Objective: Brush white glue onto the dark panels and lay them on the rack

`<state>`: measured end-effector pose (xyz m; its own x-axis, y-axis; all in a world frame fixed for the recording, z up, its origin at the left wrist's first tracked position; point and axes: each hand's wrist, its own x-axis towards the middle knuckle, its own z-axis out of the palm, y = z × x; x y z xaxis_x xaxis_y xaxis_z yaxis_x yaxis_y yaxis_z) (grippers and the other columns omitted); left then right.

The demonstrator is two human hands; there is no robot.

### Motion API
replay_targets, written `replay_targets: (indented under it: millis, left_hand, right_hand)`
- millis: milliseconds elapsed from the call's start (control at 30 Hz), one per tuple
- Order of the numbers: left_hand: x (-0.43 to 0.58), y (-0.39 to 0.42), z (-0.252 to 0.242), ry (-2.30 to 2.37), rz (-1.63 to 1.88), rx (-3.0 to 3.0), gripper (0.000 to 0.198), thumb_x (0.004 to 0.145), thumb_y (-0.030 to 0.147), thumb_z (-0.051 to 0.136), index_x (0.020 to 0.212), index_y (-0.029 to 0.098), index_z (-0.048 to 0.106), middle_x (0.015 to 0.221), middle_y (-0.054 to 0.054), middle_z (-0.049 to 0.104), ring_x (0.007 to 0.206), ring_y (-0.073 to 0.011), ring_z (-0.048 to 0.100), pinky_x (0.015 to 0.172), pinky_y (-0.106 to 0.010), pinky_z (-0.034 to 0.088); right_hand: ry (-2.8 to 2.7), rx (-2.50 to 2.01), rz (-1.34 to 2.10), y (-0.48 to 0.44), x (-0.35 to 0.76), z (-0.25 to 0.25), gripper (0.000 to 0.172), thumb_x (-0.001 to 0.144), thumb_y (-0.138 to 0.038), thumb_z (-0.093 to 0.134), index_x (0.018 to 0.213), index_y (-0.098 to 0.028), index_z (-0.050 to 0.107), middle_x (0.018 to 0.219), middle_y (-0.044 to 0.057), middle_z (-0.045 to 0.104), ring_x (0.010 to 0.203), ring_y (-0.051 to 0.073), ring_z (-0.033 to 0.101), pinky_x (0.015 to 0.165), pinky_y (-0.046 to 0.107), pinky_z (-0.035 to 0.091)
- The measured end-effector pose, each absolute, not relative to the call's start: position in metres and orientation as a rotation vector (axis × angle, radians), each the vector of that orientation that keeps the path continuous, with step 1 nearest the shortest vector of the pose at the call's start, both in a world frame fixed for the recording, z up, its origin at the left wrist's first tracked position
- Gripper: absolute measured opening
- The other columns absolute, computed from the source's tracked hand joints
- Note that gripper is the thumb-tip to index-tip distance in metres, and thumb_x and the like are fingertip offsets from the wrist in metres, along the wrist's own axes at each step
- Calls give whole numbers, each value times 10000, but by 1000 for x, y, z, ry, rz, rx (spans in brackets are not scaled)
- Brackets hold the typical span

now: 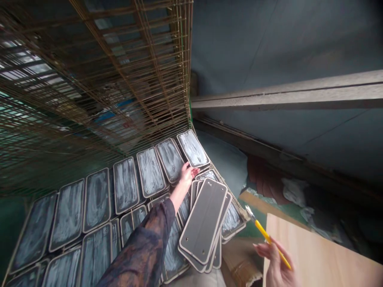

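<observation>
Clock directions are taken from the stack, with 12 o'clock facing away from the person.

1. Wire rack (148, 42): the lattice rises at 11 o'clock. Coated panels (125, 185) lie in rows from 8 to 12 o'clock.

2. Wooden board (323, 247): lies between 3 and 4 o'clock.

3. Stack of panels (204, 221): overlaps the nearest coated panels and is slightly fanned. The top piece has a bare grey face, a pale rim and small holes or studs near its corners; its long axis runs roughly from 1 to 7 o'clock.

4. Far-end panel (194, 148): located near 12 o'clock, coated face up, with its long axis running from 11 to 5 o'clock. Judged thin, stiff and light. The streaked white coating is probably wet, hence slippery and easily smeared; hold by the pale rim, at opposite edges, clear of the face.

5. Left hand (188, 174): at 11 o'clock, thumb and fingers partly spread at the near edge of the far-end panel. Whether it grips cannot be told.

6. Right hand (277, 259): at 4 o'clock, fingers closed around a brush.

7. Brush (263, 231): yellow handle, bristles pointing to 10 o'clock.
</observation>
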<state>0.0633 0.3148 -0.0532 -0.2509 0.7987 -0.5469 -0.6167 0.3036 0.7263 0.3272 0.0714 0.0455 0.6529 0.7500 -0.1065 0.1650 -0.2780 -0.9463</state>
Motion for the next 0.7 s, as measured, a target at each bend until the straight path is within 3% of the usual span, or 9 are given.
replay_targets:
  millis: [200, 400, 567, 700]
  left_hand:
    - [67, 314, -47, 1283, 1323, 221, 477, 774, 51, 545, 1212, 139, 379, 645, 8, 606, 578, -111, 645, 668, -261, 536]
    - [59, 280, -27, 1432, 1183, 424, 394, 791, 185, 585, 1141, 146, 410, 671, 1, 593, 529, -119, 623, 546, -247, 508]
    - [37, 180, -38, 1625, 927, 796, 315, 746, 350, 607, 972, 149, 519, 700, 0, 576, 532, -104, 580, 447, -185, 424]
    - [26, 80, -57, 1719, 670, 1066, 267, 754, 416, 559, 874, 177, 565, 614, 30, 546, 517, -119, 551, 489, -217, 426]
  right_hand:
    - [-761, -1770, 740, 75, 319, 45, 427, 810, -499, 581, 1062, -154, 588, 704, 27, 684, 611, 180, 666, 693, 321, 548]
    - [-890, -1690, 812, 75, 311, 37, 371, 838, -441, 570, 1079, -160, 595, 740, 34, 679, 635, 172, 660, 671, 313, 547]
    - [-1187, -1631, 914, 88, 304, 28, 283, 884, -389, 509, 1074, -200, 601, 894, 48, 685, 684, 160, 664, 656, 286, 551]
    - [-1533, -1604, 822, 114, 299, 24, 247, 899, -360, 480, 1049, -210, 607, 756, 14, 673, 634, 151, 657, 595, 251, 523]
